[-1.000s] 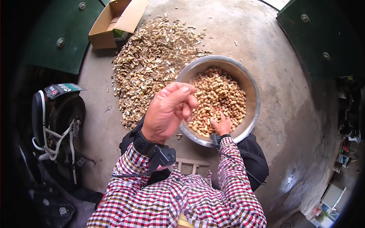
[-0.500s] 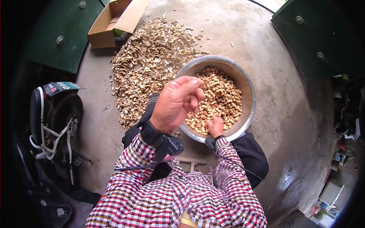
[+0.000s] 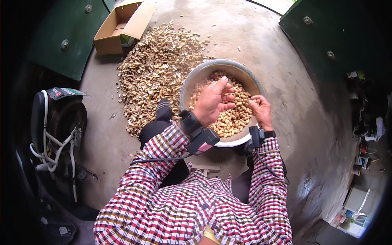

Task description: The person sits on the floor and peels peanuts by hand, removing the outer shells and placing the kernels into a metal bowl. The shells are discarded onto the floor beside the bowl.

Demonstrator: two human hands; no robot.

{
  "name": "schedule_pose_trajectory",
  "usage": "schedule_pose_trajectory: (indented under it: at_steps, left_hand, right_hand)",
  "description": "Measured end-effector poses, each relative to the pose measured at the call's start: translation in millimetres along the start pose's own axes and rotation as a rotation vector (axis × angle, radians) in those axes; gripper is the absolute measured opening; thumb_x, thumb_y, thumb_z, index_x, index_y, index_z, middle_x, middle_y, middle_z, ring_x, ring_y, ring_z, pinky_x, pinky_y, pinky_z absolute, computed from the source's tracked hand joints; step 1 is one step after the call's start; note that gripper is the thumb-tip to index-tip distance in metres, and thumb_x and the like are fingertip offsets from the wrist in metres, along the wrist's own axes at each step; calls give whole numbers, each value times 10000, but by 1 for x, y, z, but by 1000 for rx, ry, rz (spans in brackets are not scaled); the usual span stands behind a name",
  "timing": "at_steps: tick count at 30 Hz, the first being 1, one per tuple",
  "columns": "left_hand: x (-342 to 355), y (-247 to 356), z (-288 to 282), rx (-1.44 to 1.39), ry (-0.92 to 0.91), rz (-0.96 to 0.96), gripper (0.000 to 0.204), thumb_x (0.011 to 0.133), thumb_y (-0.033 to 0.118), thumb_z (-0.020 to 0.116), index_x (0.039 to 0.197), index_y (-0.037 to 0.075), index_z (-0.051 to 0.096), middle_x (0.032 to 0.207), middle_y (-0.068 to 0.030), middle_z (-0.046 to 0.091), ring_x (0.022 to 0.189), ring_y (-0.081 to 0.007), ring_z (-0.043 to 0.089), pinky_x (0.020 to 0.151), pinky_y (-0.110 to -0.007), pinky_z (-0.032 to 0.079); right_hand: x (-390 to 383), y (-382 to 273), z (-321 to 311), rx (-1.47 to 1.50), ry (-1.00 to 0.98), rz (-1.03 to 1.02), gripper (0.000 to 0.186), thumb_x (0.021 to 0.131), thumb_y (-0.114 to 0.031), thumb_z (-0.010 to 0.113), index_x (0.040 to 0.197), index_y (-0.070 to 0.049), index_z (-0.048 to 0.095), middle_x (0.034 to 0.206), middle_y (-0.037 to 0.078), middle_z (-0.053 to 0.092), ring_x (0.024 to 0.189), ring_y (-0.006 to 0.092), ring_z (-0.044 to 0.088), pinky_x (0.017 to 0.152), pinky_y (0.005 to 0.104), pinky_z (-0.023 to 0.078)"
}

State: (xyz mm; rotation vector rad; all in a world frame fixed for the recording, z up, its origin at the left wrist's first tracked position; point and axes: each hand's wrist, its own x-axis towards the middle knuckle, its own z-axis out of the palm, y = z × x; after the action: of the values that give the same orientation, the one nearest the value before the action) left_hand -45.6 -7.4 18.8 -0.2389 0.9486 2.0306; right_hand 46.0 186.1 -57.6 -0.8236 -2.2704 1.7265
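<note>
A wide metal basin holds a heap of unshelled peanuts. My left hand hovers over the basin's left side, palm turned to the right. Its fingers are half curled and apart, and I see nothing between them. At the right rim of the basin, my right hand is raised with thumb and fingertips pinched together. Whatever they hold, if anything, is too small to make out. Both wrists carry a dark strap with a small black device.
Left of the basin, a broad pile of peanut shells covers the floor. An open cardboard box stands behind it. A black object with white tubing is at the left. Dark green panels rise at both far corners.
My left hand has moved right and down over the peanuts, its fingers loosening. My right hand has come up out of the peanuts to the basin's right rim, fingertips together.
</note>
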Motion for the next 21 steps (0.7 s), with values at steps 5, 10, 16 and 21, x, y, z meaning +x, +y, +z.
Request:
schedule_pose_trajectory:
  at_steps: [5,10,16,21]
  left_hand:
    - [17,-37,2,-66,37,-317,512,860,497,373,998,17,485,980,-103,495,914,-263,491,846,-510,398]
    - [21,-60,-4,-370,-437,-422,500,896,463,280,1032,36,502,1082,-102,521,998,-251,511,861,-453,413]
    - [26,-59,3,-350,-245,-348,331,905,334,349,941,51,515,954,-66,548,899,-219,528,856,-410,424]
    - [16,-51,31,-268,-145,-393,211,842,294,511,860,101,595,733,-14,583,675,-145,569,773,-381,472]
  right_hand:
    - [-37,-79,0,172,-71,-188,117,756,-53,615,854,-19,560,715,-8,557,628,45,507,539,175,408]
    - [-47,-79,17,-285,-93,-721,230,692,-103,656,895,-37,570,818,89,555,755,210,551,667,296,445]
    - [-47,-76,5,124,-374,-494,359,797,-235,568,1057,10,534,1023,134,558,888,221,548,756,296,437]
    - [-50,-86,-19,483,-347,-112,420,877,-291,477,1174,5,460,1010,54,548,831,94,514,736,215,424]
